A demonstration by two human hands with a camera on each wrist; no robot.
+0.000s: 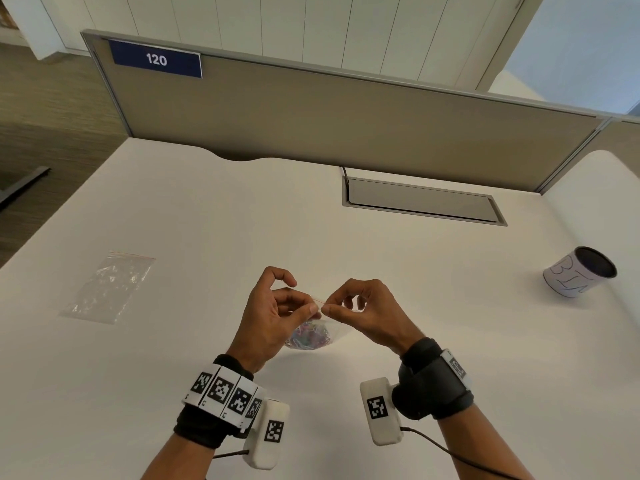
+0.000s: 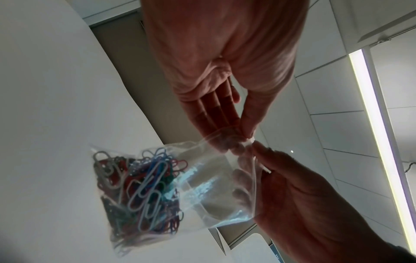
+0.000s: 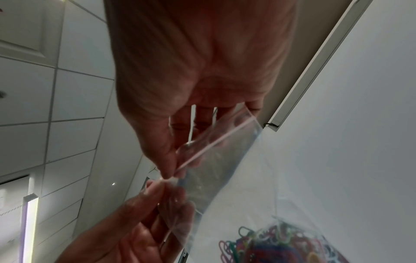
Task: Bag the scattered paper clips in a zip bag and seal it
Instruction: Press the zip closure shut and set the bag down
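1. Zip bag [image 1: 320, 332]: thin clear film, soft and likely slippery; I judge it light, with all its weight low. Best taken at the stiffer zip strip along the top. It hangs between both hands, its bottom at or just above the surface [image 1: 346, 254].
2. Paper clips [image 2: 139, 192]: a mixed-colour heap of red, blue, green and white, bunched in the bag's lower end; upper half holds none.
3. Left hand [image 1: 273, 317]: its grip is a thumb-and-finger pinch on the zip strip.
4. Right hand [image 1: 363, 311]: the same narrow pinch, its tips nearly touching the left's.
5. Spare bag [image 1: 109, 287]: flat, well to the left.
6. Paper-wrapped cup [image 1: 580, 271]: far right.
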